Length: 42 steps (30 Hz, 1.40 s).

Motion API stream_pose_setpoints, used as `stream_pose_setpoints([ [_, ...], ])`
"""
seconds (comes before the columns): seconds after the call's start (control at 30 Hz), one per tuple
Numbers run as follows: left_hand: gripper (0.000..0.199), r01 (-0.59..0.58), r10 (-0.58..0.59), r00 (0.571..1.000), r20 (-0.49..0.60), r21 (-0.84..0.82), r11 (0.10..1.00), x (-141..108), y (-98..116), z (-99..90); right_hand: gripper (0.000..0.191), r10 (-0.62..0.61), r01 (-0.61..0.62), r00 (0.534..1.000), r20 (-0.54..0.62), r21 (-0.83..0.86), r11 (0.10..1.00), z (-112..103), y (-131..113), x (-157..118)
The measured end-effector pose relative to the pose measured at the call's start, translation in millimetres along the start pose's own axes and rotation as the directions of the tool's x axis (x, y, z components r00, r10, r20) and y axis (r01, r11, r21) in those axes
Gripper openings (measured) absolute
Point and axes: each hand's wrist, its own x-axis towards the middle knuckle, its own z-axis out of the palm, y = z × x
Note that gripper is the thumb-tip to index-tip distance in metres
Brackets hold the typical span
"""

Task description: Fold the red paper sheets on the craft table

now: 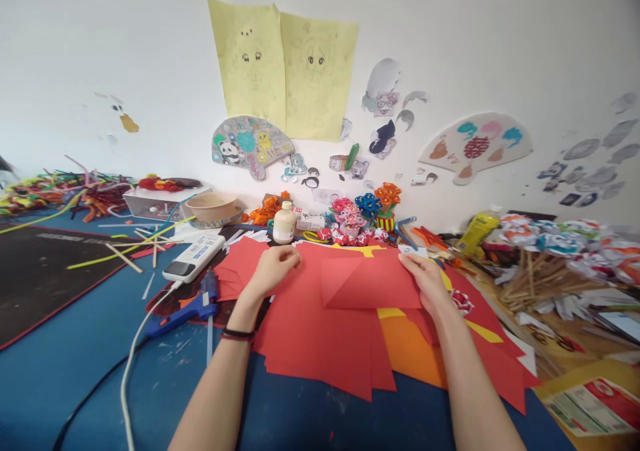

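Left hand: (pixel 274 269) fingers loosely curled, partly open; nothing seen gripped; hovered or rested at the upper left of the red paper stack (pixel 320 344), contact can't be told.
Right hand: (pixel 426 279) nearly closed; right end of the folded red sheet (pixel 370 284) is held at its upper corner; thumb contact is partly hidden.
Folded sheet: positioned above the right part of the stack, long side across the view; diagonal line visible at its left end.
Paper stack: red sheets fanned unevenly on the blue tabletop (pixel 95 384), between the forearms; orange sheet (pixel 417 354) partly covered at its right.
Glue gun: (pixel 203 305) blue, laid left of the stack, near the white device (pixel 194 259) with a white cable plugged in.
Bottle: (pixel 285 224) cream, upright, just beyond the left hand.
Back row: orange, pink and blue craft flowers (pixel 367 205) placed near the wall, right of the bottle.
Far right: yellow bottle (pixel 479 231) tilted, beside a cluttered pile of sticks (pixel 533 277).
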Motion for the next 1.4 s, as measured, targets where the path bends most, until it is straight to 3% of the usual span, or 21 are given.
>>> stream_pose_setpoints([
  [0.07, 0.027, -0.071, 0.080, 0.991, -0.103, 0.094, 0.993, -2, 10, 7.0, 0.041, 0.009, -0.010, 0.997, 0.079, 0.012, 1.000, 6, -3, -4],
  [0.17, 0.026, -0.157, 0.212, 0.966, -0.150, 0.316, 0.936, -7, 27, 23.6, 0.040, 0.016, -0.020, 0.985, 0.171, 0.023, 1.000, 19, -8, -13],
  [0.23, 0.026, -0.179, 0.250, 0.961, -0.116, 0.427, 0.886, -10, 33, 33.2, 0.040, 0.018, -0.025, 0.981, 0.194, 0.034, 0.999, 24, -11, -17],
  [0.33, 0.030, -0.181, 0.196, 0.981, 0.012, 0.438, 0.880, -9, 32, 38.4, 0.040, 0.005, -0.007, 0.978, 0.208, 0.011, 1.000, 24, -12, -19],
  [0.43, 0.030, -0.162, 0.151, 0.987, 0.060, 0.408, 0.899, -6, 25, 34.9, 0.038, -0.084, 0.120, 0.974, 0.212, -0.166, 0.979, 20, -10, -18],
  [0.5, 0.027, -0.157, 0.151, 0.987, 0.046, 0.417, 0.895, -5, 23, 32.4, 0.037, -0.220, 0.298, 0.948, 0.231, -0.392, 0.870, 20, -7, -17],
  [0.57, 0.026, -0.167, 0.163, 0.985, 0.047, 0.444, 0.880, -5, 22, 32.3, 0.037, -0.369, 0.471, 0.882, 0.294, -0.601, 0.646, 23, -4, -17],
  [0.67, 0.026, -0.204, 0.210, 0.977, 0.045, 0.501, 0.841, -7, 24, 36.8, 0.039, -0.485, 0.602, 0.771, 0.413, -0.721, 0.343, 34, -2, -20],
  [0.73, 0.026, -0.231, 0.253, 0.967, 0.034, 0.542, 0.808, -8, 25, 41.1, 0.039, -0.503, 0.654, 0.717, 0.482, -0.715, 0.247, 43, -3, -24],
  [0.8, 0.025, -0.257, 0.291, 0.956, 0.028, 0.557, 0.790, -9, 26, 44.7, 0.034, -0.494, 0.710, 0.672, 0.551, -0.669, 0.220, 51, -6, -31],
  [0.87, 0.025, -0.278, 0.306, 0.951, 0.037, 0.530, 0.801, -10, 28, 46.7, 0.026, -0.459, 0.738, 0.665, 0.589, -0.614, 0.280, 58, -12, -40],
  [1.0, 0.028, -0.289, 0.279, 0.957, 0.085, 0.394, 0.872, -9, 29, 44.0, 0.023, -0.317, 0.638, 0.759, 0.569, -0.553, 0.536, 68, -26, -59],
  [1.1, 0.026, -0.280, 0.246, 0.958, 0.149, 0.291, 0.915, -8, 26, 39.5, 0.024, -0.179, 0.527, 0.789, 0.588, -0.497, 0.690, 72, -31, -66],
  [1.23, 0.022, -0.300, 0.242, 0.943, 0.229, 0.267, 0.916, -9, 23, 39.8, 0.022, -0.051, 0.413, 0.757, 0.651, -0.417, 0.810, 76, -25, -67],
  [1.4, 0.019, -0.323, 0.242, 0.936, 0.255, 0.351, 0.879, -10, 25, 48.7, 0.018, -0.024, 0.400, 0.706, 0.708, -0.370, 0.838, 81, -15, -64],
])
